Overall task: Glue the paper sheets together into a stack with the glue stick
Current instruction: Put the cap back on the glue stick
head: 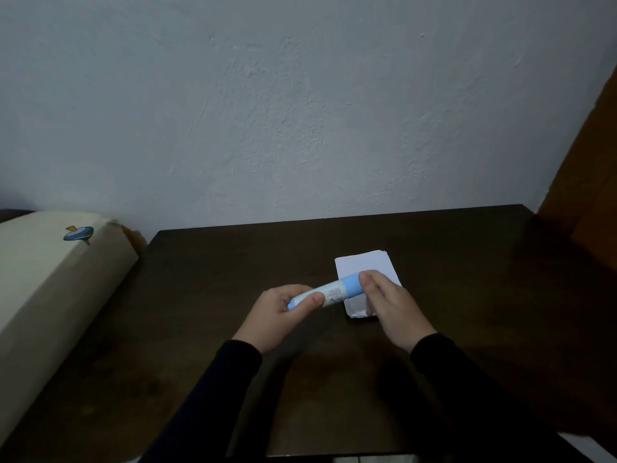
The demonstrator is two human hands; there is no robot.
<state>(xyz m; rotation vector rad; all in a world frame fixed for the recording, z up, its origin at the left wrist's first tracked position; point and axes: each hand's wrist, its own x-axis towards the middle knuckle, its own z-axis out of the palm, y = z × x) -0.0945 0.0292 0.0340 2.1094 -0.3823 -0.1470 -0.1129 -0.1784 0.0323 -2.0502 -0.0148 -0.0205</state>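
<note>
Apparently the left hand (277, 315) is gripping the glue stick (329, 290) body while the right hand (389, 304) is pinching its cap (350, 284), probably to uncap it above the paper sheets (365, 262).

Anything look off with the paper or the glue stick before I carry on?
Nothing stands out. The paper sheets lie in a fairly neat pile on the table; the left hand and right hand hold the glue stick, cap on.
</note>
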